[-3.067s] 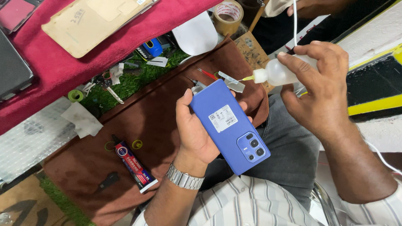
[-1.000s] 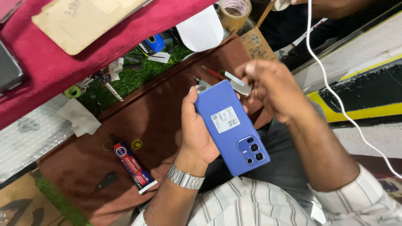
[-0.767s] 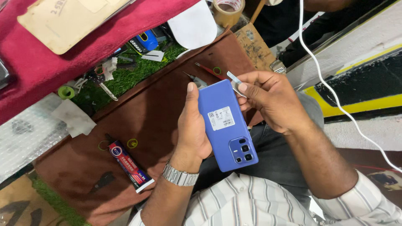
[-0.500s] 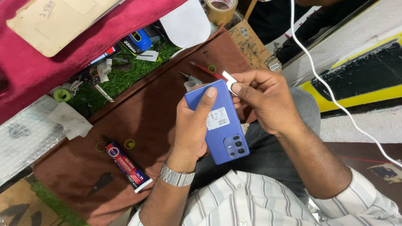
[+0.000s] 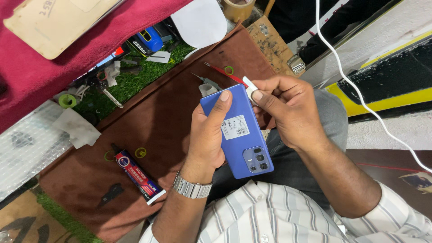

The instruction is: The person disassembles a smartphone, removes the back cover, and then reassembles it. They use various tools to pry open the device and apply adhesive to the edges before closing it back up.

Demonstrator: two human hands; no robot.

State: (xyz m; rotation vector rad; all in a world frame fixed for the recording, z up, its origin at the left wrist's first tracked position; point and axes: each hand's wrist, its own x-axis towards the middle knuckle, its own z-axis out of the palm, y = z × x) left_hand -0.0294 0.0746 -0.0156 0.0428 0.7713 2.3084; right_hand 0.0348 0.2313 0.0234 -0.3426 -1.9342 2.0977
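The blue phone (image 5: 237, 130) is being held back side up over the person's lap, just off the near edge of the brown mat (image 5: 148, 135), with its camera cluster pointing toward the person's body. The left hand (image 5: 208, 137) is gripping it from the mat side, palm wrapped around the long edge and the thumb lying across the back near the top corner. The right hand (image 5: 288, 108) is closing on a small thin white piece (image 5: 249, 83), pinching it between thumb and forefinger, and is bringing it against the phone's top corner at the far end.

Judging from this, the step in hand appears to be working the thin piece along the seam of the back cover at that corner. What this seems to call for is a steady hold from the left hand while the right keeps the piece flat to the edge, so it is not slipping off or digging in.

On the mat, a red and blue glue tube (image 5: 137, 174) is lying near its near edge, well apart from the hands, and red-handled tweezers (image 5: 222, 73) are lying at the far side, just beyond the phone. A white cable (image 5: 360, 94) is hanging across the right side.
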